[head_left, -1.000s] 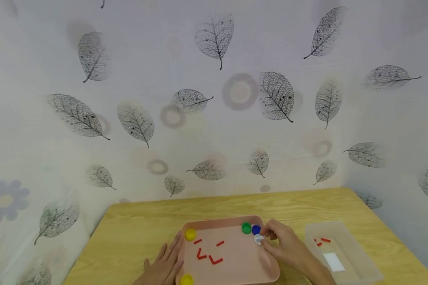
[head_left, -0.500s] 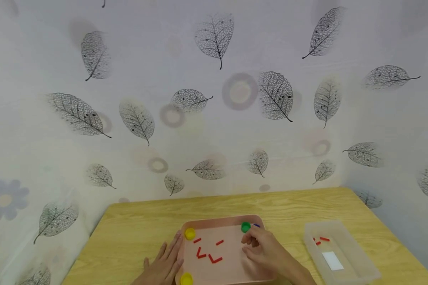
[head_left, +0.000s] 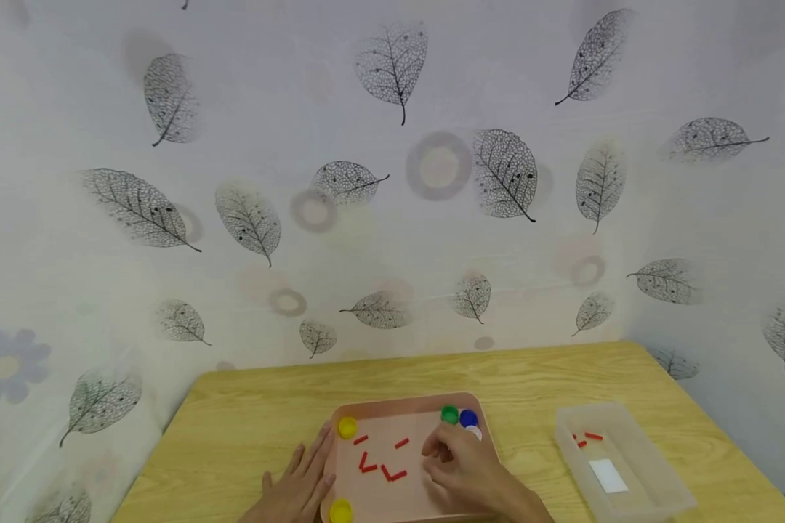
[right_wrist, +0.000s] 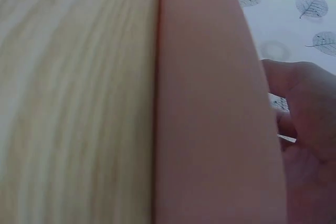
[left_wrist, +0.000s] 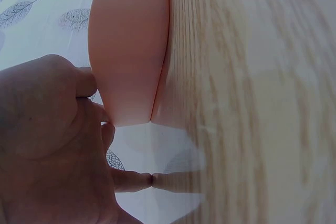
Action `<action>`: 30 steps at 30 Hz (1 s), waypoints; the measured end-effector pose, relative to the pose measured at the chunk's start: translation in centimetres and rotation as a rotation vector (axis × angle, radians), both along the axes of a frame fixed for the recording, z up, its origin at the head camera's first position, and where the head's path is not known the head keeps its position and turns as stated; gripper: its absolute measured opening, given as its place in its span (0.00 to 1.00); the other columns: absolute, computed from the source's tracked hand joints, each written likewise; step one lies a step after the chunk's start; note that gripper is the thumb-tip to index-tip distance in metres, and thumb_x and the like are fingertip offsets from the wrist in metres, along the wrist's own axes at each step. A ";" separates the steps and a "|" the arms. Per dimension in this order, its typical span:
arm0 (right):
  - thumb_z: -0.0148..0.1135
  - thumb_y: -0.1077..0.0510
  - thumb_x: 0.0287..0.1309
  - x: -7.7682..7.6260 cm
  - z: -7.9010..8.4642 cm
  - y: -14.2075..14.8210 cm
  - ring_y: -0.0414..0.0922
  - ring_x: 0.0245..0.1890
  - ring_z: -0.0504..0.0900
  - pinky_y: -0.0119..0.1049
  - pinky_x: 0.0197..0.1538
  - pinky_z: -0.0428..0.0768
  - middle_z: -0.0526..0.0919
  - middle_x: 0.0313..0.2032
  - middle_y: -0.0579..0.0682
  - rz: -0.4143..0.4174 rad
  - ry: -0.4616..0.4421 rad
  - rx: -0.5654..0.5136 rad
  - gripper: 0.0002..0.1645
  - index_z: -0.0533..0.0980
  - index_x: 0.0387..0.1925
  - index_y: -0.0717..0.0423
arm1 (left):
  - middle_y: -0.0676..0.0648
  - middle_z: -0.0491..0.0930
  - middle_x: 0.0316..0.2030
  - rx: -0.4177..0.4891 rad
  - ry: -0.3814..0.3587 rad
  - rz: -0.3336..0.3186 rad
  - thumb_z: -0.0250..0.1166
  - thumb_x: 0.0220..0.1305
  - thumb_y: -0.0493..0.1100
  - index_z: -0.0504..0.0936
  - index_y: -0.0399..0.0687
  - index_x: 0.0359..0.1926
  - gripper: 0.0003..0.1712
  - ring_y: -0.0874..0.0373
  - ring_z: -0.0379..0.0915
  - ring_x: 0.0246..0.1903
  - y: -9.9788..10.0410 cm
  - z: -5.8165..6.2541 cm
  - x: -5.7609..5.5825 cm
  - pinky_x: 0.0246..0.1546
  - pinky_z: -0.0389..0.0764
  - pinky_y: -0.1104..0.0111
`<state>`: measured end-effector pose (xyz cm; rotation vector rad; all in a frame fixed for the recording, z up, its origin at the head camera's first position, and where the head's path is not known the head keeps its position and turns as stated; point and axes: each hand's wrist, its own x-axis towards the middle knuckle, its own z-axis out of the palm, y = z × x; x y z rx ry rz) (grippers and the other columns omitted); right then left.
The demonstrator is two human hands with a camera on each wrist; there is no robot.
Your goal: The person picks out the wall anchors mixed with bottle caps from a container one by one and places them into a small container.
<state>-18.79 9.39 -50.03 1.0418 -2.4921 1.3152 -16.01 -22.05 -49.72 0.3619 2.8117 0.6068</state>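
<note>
A pink tray (head_left: 419,501) lies on the wooden table. My left hand (head_left: 294,479) rests with straight fingers against its left side; the left wrist view shows the fingers along the tray's outer wall. My right hand (head_left: 461,465) is over the right part of the tray, fingers bent, thumb below the index finger. I cannot tell whether its fingertips hold something small. Just behind it, a white cap (head_left: 474,431) is partly covered, beside a blue cap (head_left: 469,418) and a green cap (head_left: 450,415). Several short red sticks (head_left: 402,443) lie in the tray's left half.
Two yellow caps sit at the tray's left corners, the upper cap (head_left: 347,428) and the lower cap (head_left: 341,511). To the right stands a translucent box (head_left: 654,465) holding a few red pieces (head_left: 593,436) and a white card (head_left: 608,476). A leaf-patterned wall covering (head_left: 392,218) rises behind.
My right hand has moved left from the white cap toward the middle of the tray, uncovering the blue cap again. My left hand and the red sticks stay where they were.
</note>
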 end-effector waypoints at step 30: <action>0.61 0.64 0.55 -0.6 -1.0 -2.9 0.32 0.28 0.73 0.25 0.32 0.76 0.75 0.29 0.38 0.052 -0.261 0.133 0.06 0.76 0.34 0.50 | 0.56 0.39 0.74 0.023 -0.032 0.008 0.34 0.70 0.68 0.38 0.65 0.75 0.37 0.36 0.42 0.69 -0.2 0.0 0.0 0.43 0.35 0.20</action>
